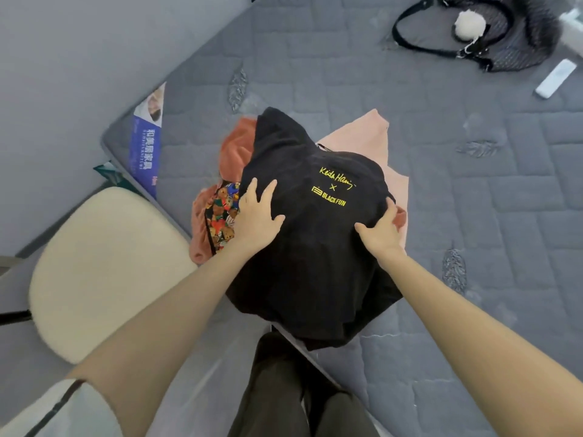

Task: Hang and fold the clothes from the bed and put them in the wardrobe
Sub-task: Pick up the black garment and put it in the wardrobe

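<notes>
A black T-shirt (312, 247) with yellow lettering lies on top of a pile of clothes near the corner of the grey mattress (473, 216). My left hand (257, 212) rests flat on its left side with the fingers spread. At the shirt's right edge my right hand (380, 230) curls its fingers round the fabric. Under the shirt lie a pale pink garment (362, 137), a rust-orange garment (238, 143) and a piece of cloth printed with bears (222, 212). The wardrobe is not in view.
A cream padded chair seat (104, 269) stands left of the bed corner. At the far right of the mattress lie a black mesh bag (517, 36) with a white pompom (468, 25) and a white remote (555, 78). My dark-trousered legs (284, 389) stand at the mattress edge.
</notes>
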Tool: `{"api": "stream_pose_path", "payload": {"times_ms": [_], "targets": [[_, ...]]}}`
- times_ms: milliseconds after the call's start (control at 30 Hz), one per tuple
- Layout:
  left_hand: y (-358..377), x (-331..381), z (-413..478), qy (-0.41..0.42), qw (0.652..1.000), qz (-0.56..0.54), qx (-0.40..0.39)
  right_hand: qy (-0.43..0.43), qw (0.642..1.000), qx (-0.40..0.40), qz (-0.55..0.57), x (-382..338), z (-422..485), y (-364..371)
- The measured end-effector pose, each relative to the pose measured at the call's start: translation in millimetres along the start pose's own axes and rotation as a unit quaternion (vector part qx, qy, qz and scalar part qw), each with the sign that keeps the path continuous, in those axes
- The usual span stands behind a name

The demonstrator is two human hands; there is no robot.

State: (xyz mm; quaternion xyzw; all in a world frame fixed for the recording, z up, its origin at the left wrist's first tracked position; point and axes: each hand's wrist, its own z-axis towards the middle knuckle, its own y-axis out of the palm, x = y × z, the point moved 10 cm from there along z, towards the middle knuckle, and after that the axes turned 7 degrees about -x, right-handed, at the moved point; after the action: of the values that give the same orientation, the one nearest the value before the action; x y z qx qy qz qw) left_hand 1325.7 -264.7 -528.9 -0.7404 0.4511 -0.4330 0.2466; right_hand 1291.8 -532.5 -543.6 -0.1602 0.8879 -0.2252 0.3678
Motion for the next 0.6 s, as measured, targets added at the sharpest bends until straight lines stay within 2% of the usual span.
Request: {"api": "stream_pose_path", "payload": {"times_ms": [167,333,433,533,600], "targets": [[0.1,-10.3,43.9,-0.031,0.999,0.041,0.009,0.008,0.995,0.081,0.064,9.5,17.7,-16.8],[-6.1,-7.0,55.8,0.013,0.997,0.061,0.043,-0.084,0.993,0.080,-0.001,-11.0,-2.6,-24.1],[-13.3,-11.2,49.4,0.017,0.997,0.021,0.068,-0.123,0.987,0.097,-0.035,-15.9,-27.5,-22.7],[-8.8,-7.7,29.0,0.046,0.997,-0.045,0.047,-0.117,0.985,0.090,-0.091,-9.0,-44.8,-13.6],[1.1,-1.7,5.7,0.077,0.995,-0.049,0.028,-0.089,0.981,0.062,-0.161,1.8,-47.7,-5.4]]}}
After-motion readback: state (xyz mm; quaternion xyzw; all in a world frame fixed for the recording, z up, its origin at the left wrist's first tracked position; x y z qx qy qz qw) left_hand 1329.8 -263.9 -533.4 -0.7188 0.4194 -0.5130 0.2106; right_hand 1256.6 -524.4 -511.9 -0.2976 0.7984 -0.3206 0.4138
